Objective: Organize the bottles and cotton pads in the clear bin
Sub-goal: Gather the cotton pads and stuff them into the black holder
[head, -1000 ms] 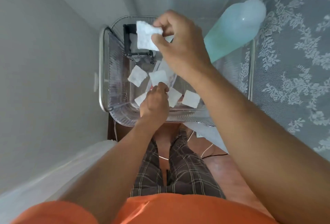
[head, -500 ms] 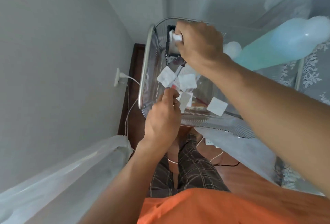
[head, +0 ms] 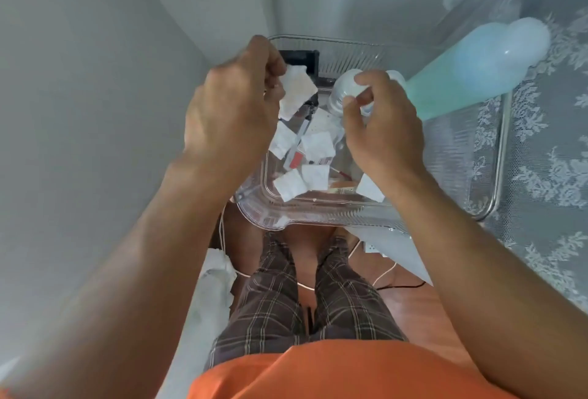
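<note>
The clear bin [head: 288, 222] sits in front of me, above my knees. Several square white cotton pads [head: 316, 145] lie loose on its floor. My left hand [head: 234, 112] hovers over the bin's back left, pinching a small stack of cotton pads [head: 297, 93]. To the right, my right hand [head: 383, 129] grips the top of a small clear bottle [head: 345, 88] that stands in the bin. A black holder [head: 305, 58] is at the bin's back wall, partly hidden by my left hand. A tall teal bottle [head: 471, 72] leans at the back right.
The bin rests on a chrome-rimmed tray [head: 502, 150] over a lace cloth [head: 547, 175]. A grey wall [head: 95, 112] runs close along the left. Thin cables [head: 381, 277] lie on the wooden floor by my legs. Small red and white packets [head: 297, 158] lie among the pads.
My left hand has risen from the bin floor with cotton pads. My right hand has left the black holder and moved right onto the clear bottle. The view has shifted.
</note>
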